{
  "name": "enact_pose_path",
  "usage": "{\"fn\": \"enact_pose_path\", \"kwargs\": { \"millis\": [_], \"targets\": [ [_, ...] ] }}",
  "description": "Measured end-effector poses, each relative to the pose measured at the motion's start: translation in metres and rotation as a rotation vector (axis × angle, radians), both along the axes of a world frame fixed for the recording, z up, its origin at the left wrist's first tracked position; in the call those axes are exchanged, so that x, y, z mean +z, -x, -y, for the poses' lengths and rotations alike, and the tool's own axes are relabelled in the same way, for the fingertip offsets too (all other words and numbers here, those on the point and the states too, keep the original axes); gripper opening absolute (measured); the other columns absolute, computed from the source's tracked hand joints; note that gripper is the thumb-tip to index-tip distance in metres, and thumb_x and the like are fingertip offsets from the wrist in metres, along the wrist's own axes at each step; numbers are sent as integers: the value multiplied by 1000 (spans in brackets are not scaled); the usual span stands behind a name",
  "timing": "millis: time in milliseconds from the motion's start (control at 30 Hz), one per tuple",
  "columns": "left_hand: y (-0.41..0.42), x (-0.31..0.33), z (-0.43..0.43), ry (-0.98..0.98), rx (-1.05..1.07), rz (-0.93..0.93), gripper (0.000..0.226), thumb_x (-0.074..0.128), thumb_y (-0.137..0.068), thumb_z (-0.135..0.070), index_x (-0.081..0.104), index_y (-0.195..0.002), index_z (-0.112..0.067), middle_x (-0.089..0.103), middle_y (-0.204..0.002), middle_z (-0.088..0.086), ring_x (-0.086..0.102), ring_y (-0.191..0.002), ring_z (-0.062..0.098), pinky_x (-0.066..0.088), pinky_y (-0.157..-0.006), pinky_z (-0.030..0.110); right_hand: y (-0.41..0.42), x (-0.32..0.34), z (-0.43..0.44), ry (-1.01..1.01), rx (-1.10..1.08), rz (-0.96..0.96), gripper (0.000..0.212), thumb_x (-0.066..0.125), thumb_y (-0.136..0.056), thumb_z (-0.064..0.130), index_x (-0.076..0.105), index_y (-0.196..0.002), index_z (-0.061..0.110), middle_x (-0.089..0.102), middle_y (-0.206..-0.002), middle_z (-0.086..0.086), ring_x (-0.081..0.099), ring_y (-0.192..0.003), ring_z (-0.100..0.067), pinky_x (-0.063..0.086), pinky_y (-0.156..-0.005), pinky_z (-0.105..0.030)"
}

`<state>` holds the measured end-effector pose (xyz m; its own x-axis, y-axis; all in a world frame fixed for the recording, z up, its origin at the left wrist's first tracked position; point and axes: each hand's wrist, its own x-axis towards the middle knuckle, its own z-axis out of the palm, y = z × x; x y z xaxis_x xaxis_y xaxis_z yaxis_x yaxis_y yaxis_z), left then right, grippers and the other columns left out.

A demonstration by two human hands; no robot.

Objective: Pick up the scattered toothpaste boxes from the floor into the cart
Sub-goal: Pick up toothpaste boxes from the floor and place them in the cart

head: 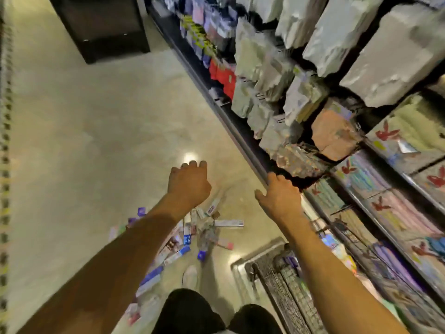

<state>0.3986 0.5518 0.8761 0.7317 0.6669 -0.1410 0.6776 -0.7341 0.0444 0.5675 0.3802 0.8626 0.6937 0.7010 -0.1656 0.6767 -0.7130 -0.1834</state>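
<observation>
Cardboard toothpaste boxes lay fanned below your left hand, nearer it than your right hand; both hung loose, empty, apart.

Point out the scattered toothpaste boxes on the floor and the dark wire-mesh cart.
scattered toothpaste boxes [190, 229], head view, a box in the middle of the floor pile.
dark wire-mesh cart [286, 283], head view, its mesh wall.

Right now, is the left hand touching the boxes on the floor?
Apart. The head view shows the left hand raised with nothing sticking out of it, its fingers seen against bare floor; the boxes lie lower down, under the arm.
</observation>
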Motion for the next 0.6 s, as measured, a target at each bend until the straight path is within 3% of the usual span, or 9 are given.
{"fn": "enact_pose_path", "kwargs": {
  "millis": [133, 300, 433, 600],
  "targets": [
    [22, -71, -48, 26, -30, -96, 42, 54, -86, -37, 51, -123, -17, 60, -106, 6, 61, -97, 29, 45, -81, 38, 24, -73, -37, 45, -33, -63, 51, 66, -90, 50, 55, -128, 18, 62, -121, -11, 59, -110, -36, 48, -86, -45],
    [23, -206, -85, 144, 31, -153, 36, 61, -85, -35, 53, -116, -17, 58, -95, 6, 62, -85, 29, 46, -72, 37, 39, -202, -71, 92, -92, -176, 56, 72, -86, 47, 55, -132, 20, 60, -120, -8, 58, -107, -32, 47, -86, -42],
    [32, -353, -94, 295, 127, -226, 34, 56, -90, -37, 52, -118, -18, 59, -105, 5, 62, -95, 28, 51, -79, 39, 50, -336, -84, 152, -122, -263, 58, 71, -85, 41, 53, -136, 21, 59, -127, -6, 57, -113, -29, 48, -91, -41],
    [52, -549, -74, 371, 181, -254, 40, 62, -81, -35, 55, -116, -16, 62, -104, 8, 65, -92, 31, 52, -70, 40, 54, -524, -82, 239, -106, -327, 69, 76, -81, 40, 50, -141, 20, 58, -131, -10, 56, -115, -34, 47, -97, -44]
  ]
}}
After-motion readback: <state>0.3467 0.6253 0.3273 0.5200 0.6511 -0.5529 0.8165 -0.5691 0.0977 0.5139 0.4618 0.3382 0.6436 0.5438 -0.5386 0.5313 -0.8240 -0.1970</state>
